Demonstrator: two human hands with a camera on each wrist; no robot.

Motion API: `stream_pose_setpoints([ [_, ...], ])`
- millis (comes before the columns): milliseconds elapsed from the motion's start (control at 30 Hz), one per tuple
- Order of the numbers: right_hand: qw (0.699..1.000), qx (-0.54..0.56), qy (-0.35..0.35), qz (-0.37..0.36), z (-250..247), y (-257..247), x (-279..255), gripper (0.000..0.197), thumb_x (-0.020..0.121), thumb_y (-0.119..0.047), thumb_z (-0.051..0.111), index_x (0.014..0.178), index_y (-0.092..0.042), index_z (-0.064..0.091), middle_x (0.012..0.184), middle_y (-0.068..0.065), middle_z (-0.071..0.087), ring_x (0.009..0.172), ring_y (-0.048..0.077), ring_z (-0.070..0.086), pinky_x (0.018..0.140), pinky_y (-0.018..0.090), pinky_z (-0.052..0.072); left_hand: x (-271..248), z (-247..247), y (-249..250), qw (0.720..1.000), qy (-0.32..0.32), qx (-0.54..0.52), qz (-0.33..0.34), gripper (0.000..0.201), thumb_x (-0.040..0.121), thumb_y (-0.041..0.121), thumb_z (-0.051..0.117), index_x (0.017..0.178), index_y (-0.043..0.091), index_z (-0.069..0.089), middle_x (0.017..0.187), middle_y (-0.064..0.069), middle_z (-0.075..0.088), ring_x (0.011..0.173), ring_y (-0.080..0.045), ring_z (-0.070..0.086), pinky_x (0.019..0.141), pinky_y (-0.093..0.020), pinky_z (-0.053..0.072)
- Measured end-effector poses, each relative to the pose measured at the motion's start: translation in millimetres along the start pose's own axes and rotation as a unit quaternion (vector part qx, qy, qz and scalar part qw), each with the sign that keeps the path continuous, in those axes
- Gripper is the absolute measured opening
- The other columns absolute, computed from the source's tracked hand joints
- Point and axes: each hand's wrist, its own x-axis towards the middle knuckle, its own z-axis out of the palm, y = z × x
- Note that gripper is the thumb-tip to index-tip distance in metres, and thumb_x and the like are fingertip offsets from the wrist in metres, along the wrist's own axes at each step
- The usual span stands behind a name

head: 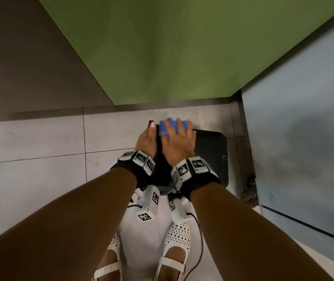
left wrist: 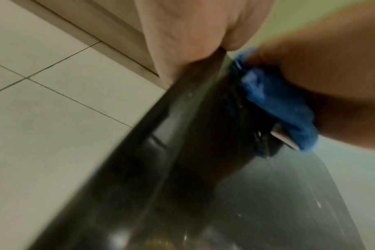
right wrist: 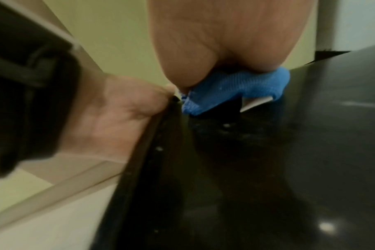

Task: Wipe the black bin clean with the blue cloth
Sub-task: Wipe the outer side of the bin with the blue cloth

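The black bin (head: 210,151) stands on the tiled floor in front of my feet, its glossy lid (right wrist: 268,169) speckled with droplets. My left hand (head: 147,138) grips the lid's left edge near the far corner, thumb on top; the left wrist view shows the left hand (left wrist: 182,42) clamped on the bin's rim (left wrist: 203,169). My right hand (head: 179,142) lies over the bunched blue cloth (head: 164,128) at the lid's far left. Its fingers curve over the cloth and press it on the lid. The cloth (right wrist: 235,86) bulges from under the palm (right wrist: 225,42).
A green wall (head: 162,57) rises just behind the bin. A grey-blue cabinet (head: 304,138) on caster wheels (head: 248,192) stands close to the bin's right side. Pale floor tiles (head: 30,159) spread to the left. My white shoes (head: 174,246) are near the bin's front.
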Motion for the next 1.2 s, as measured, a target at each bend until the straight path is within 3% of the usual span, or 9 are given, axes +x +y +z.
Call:
stream_pose_setpoints([
  [133,0.998,-0.006,0.022,-0.054,8,2,-3,0.049,0.098,-0.040,0.028,0.145,-0.033,0.017,0.157,0.002,0.010,0.145,0.028,-0.003,0.117,0.045,0.003,-2,0,-1,1.000,0.000,-0.005,0.009,0.049,0.102,0.033,0.022,0.131,0.006,0.051,0.135,-0.013,0.053,0.126,-0.022,0.047,0.075,-0.003,0.026],
  [300,0.998,-0.021,0.045,0.025,4,47,-16,0.052,0.099,-0.041,0.025,0.147,-0.032,0.008,0.158,0.008,-0.005,0.144,0.032,-0.006,0.118,0.045,0.004,-4,2,-1,0.999,0.033,-0.016,0.007,0.048,0.101,0.034,0.029,0.135,0.004,0.046,0.143,-0.011,0.047,0.136,-0.020,0.039,0.099,-0.011,0.024],
  [500,0.996,-0.001,0.084,0.030,-9,62,-15,0.059,0.092,-0.049,0.041,0.145,-0.029,0.022,0.156,0.014,-0.012,0.142,0.037,0.008,0.116,0.045,0.018,0,4,2,0.999,0.047,0.009,0.018,0.049,0.101,0.034,0.030,0.133,0.001,0.048,0.139,-0.015,0.050,0.133,-0.025,0.042,0.105,-0.021,0.029],
  [667,0.997,-0.020,0.071,0.029,-4,46,-10,0.060,0.093,-0.055,0.031,0.146,-0.030,0.019,0.157,0.008,0.009,0.144,0.032,-0.007,0.119,0.045,-0.001,0,5,-2,0.998,0.045,0.011,0.033,0.049,0.101,0.033,0.029,0.136,0.003,0.044,0.143,-0.014,0.046,0.136,-0.023,0.039,0.109,-0.021,0.026],
  [733,0.998,-0.015,0.068,-0.001,-1,30,-7,0.055,0.096,-0.048,0.028,0.146,-0.030,0.016,0.156,0.010,0.016,0.144,0.034,0.001,0.118,0.044,0.003,1,4,-3,0.998,0.045,0.014,0.033,0.048,0.101,0.031,0.029,0.134,0.001,0.047,0.140,-0.015,0.049,0.133,-0.024,0.042,0.103,-0.017,0.029],
  [833,0.991,0.008,0.073,-0.109,3,7,-2,0.046,0.095,-0.028,0.046,0.139,-0.016,0.039,0.149,0.019,0.029,0.139,0.036,0.022,0.116,0.042,0.016,4,4,-5,0.999,0.030,-0.004,0.031,0.046,0.101,0.030,0.030,0.124,-0.002,0.054,0.127,-0.019,0.059,0.121,-0.028,0.052,0.084,-0.012,0.034],
  [967,0.988,0.022,0.086,-0.124,5,20,1,0.041,0.091,-0.031,0.043,0.123,-0.011,0.058,0.137,0.021,0.048,0.128,0.038,0.043,0.107,0.050,0.037,2,3,-6,0.999,0.041,-0.011,0.018,0.048,0.101,0.030,0.030,0.126,-0.002,0.054,0.130,-0.018,0.057,0.124,-0.027,0.050,0.089,-0.013,0.032],
  [1100,0.996,-0.041,0.083,0.007,-4,68,8,0.043,0.098,-0.036,0.034,0.140,-0.029,0.035,0.154,0.009,0.022,0.143,0.030,0.014,0.117,0.046,0.014,-2,3,-3,0.998,0.049,-0.018,0.022,0.048,0.101,0.032,0.031,0.136,0.003,0.045,0.143,-0.012,0.047,0.136,-0.021,0.039,0.097,-0.008,0.024],
  [1200,0.991,0.010,0.097,0.087,-12,79,9,0.042,0.098,-0.033,0.035,0.140,-0.025,0.036,0.154,0.010,0.021,0.142,0.029,0.016,0.118,0.040,0.017,-1,5,-2,0.998,0.048,-0.019,0.020,0.049,0.100,0.035,0.030,0.138,0.005,0.043,0.144,-0.010,0.045,0.137,-0.020,0.038,0.098,-0.012,0.023],
])
